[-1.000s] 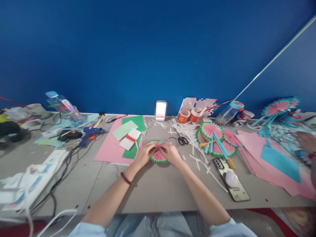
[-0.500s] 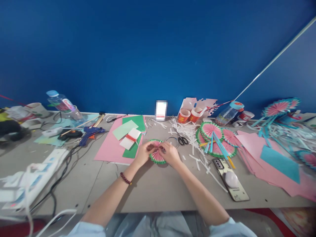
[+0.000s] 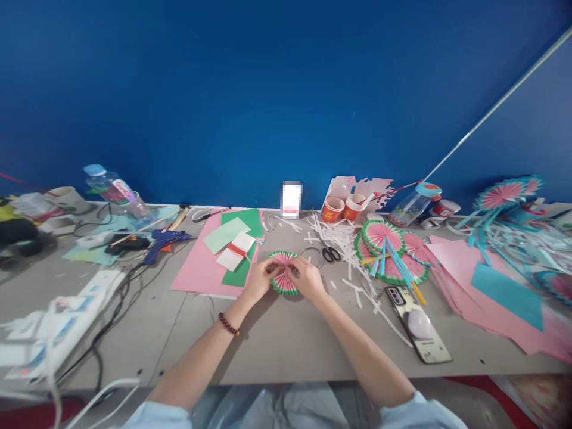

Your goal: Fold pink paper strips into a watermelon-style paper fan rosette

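Since a second ago another person's hand has left the right edge, and the pleated paper disc (image 3: pixel 285 285) has edged slightly toward nine o'clock with the person's own hands; that small shift suggests a steady hold on its middle, with the handling there unfinished. With the disc as clock centre and twelve toward the blue wall (image 3: pixel 268 107), the grey table (image 3: pixel 268 351) spreads all around. Loose pink sheets (image 3: pixel 465 292) fan out at three, and a pink sheet (image 3: pixel 192 268) bearing green pieces lies at nine. A pile of pleated fans (image 3: pixel 384 235) sits between two and three, a phone (image 3: pixel 433 351) between three and four. The left hand (image 3: pixel 260 277) and right hand (image 3: pixel 309 279) flank the disc at nine and three, thumbs and fingertips nearly closed on the pleats by its centre; whether they also pinch something finer, or lift the disc off the table, I cannot tell. Smallest, black-handled scissors (image 3: pixel 331 255) lie near, between two and three.
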A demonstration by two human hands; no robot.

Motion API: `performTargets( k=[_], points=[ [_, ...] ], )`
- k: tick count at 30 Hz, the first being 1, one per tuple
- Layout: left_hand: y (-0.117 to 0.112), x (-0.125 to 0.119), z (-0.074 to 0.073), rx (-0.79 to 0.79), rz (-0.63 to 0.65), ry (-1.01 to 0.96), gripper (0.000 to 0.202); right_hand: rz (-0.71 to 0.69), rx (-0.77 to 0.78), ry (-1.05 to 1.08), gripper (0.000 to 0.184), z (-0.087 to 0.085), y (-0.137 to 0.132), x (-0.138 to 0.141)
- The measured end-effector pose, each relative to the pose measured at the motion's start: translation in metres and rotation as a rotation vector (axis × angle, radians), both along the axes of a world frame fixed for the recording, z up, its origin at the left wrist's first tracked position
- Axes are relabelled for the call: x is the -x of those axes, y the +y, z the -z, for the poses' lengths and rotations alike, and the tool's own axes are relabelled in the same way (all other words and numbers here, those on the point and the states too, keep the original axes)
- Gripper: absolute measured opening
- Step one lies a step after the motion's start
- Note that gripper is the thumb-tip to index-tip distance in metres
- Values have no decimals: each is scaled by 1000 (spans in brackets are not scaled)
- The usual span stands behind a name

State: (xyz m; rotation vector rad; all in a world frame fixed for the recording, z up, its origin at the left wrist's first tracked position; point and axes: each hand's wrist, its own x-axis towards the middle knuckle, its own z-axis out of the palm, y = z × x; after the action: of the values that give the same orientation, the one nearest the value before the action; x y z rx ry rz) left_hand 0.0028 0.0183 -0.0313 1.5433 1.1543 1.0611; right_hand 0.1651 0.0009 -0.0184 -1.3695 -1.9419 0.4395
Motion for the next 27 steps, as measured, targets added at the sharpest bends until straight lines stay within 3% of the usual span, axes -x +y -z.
performTargets(
  k=[10, 18, 27],
  points=[
    [-8, -1, -18, -70, 22, 83, 15, 3, 27, 58, 12, 5, 2, 1],
    [-5, -2, -17, 10, 85, -49, 20, -10, 38, 165, 15, 6, 2, 1],
    [-2, -1, -9, 41, 124, -102, 26, -54, -71, 16, 24, 1, 2, 0]
  ],
)
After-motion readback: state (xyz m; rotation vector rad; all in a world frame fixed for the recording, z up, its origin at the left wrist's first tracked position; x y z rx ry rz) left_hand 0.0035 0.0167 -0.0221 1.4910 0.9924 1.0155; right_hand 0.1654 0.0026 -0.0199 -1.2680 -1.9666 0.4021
